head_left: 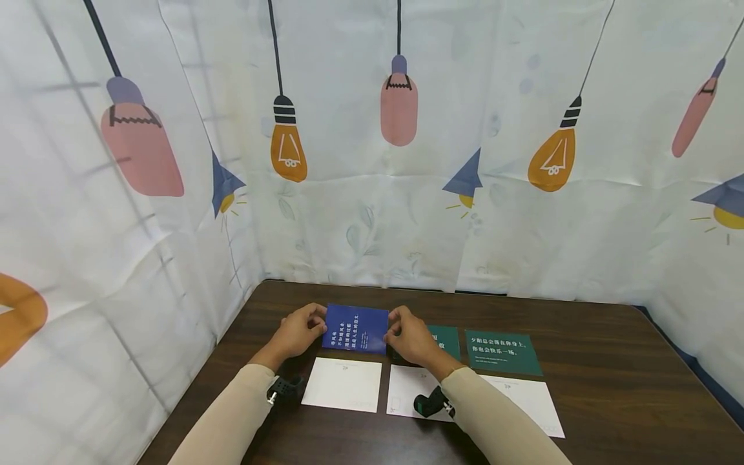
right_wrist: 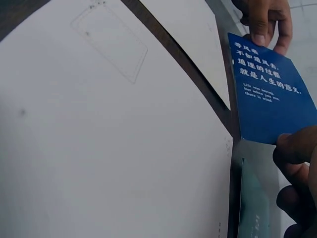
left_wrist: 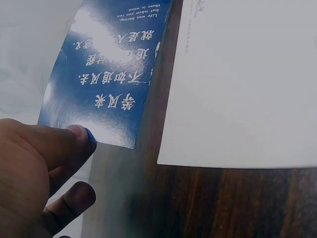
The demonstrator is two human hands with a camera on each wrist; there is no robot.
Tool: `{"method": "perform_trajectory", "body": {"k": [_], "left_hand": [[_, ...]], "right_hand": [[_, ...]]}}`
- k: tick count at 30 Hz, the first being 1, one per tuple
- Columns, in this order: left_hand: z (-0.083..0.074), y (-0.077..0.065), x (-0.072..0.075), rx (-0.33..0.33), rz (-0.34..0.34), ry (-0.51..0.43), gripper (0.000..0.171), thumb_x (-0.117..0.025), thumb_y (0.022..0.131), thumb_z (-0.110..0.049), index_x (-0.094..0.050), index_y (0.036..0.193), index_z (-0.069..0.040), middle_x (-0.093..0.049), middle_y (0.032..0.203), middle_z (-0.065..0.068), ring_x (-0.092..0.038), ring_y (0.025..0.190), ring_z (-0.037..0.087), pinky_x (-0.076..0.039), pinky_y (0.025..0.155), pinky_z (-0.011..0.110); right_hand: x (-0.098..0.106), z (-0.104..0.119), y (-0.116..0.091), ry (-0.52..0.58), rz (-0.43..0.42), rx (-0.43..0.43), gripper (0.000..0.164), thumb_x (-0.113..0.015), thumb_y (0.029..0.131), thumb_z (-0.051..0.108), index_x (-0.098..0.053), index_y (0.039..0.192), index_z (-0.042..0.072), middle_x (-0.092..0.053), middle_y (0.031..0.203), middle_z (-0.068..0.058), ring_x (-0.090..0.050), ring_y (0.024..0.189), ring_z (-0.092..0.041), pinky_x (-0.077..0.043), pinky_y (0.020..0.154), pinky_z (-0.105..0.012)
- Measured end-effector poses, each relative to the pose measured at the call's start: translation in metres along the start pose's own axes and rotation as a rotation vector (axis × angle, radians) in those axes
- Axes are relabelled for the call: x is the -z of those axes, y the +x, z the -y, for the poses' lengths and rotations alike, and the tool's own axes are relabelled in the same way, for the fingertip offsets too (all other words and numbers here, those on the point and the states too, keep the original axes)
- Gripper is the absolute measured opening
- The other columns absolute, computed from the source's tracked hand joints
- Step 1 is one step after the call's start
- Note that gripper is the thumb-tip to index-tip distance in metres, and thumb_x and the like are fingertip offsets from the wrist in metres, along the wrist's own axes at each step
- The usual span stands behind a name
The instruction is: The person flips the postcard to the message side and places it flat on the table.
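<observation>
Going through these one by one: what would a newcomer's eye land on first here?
First, the blue card with white lettering, pinched at its ends by the left hand and right hand. Behind the dark brown table hangs a white backdrop printed with orange light bulbs. Right of the blue card, two green cards lie on the tabletop.

A lamp-printed white curtain [head_left: 343,84] hangs behind a dark brown table [head_left: 628,387].
</observation>
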State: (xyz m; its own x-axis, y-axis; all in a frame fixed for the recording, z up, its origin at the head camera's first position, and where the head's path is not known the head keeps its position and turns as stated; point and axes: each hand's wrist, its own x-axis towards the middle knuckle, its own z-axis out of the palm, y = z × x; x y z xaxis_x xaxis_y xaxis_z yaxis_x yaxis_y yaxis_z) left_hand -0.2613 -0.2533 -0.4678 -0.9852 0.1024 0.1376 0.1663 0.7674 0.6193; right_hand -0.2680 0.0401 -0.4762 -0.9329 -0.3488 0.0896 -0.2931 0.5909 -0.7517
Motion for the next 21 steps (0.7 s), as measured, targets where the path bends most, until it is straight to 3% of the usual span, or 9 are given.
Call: {"method": "perform_trajectory", "body": {"k": [6,13,21], "left_hand": [[-0.0009,-0.0006,0.0014,0.005,0.005,-0.005,0.018,-0.072,0.096,-0.013,-0.065,0.112,-0.010,-0.066,0.089,-0.008,-0.064,0.093,0.019,-0.028,0.095,0.058],[-0.0006,-0.0016,0.0024,-0.010,0.000,-0.020,0.010,-0.072,0.096,-0.013,-0.063,0.101,-0.013,-0.064,0.085,-0.007,-0.060,0.086,0.017,-0.027,0.097,0.061],[-0.0005,-0.0025,0.0009,-0.030,-0.027,-0.009,0.005,-0.069,0.098,-0.014,-0.064,0.098,-0.013,-0.066,0.087,-0.006,-0.064,0.092,0.021,-0.029,0.098,0.063]], "right_hand": [[0.0027,0.0000,-0.0007,0.011,0.006,-0.002,0.033,-0.074,0.095,0.014,-0.054,0.121,0.009,-0.065,0.089,0.006,-0.061,0.075,-0.012,-0.050,0.068,-0.035],[0.0062,-0.0004,-0.0008,-0.030,-0.014,0.083,0.008,-0.070,0.098,0.013,-0.062,0.100,0.013,-0.066,0.088,0.006,-0.057,0.074,-0.013,-0.048,0.067,-0.033],[0.0096,0.0005,-0.0033,-0.039,-0.031,0.110,0.005,-0.067,0.100,0.015,-0.064,0.097,0.015,-0.064,0.086,0.008,-0.056,0.075,-0.013,-0.048,0.068,-0.033]]}}
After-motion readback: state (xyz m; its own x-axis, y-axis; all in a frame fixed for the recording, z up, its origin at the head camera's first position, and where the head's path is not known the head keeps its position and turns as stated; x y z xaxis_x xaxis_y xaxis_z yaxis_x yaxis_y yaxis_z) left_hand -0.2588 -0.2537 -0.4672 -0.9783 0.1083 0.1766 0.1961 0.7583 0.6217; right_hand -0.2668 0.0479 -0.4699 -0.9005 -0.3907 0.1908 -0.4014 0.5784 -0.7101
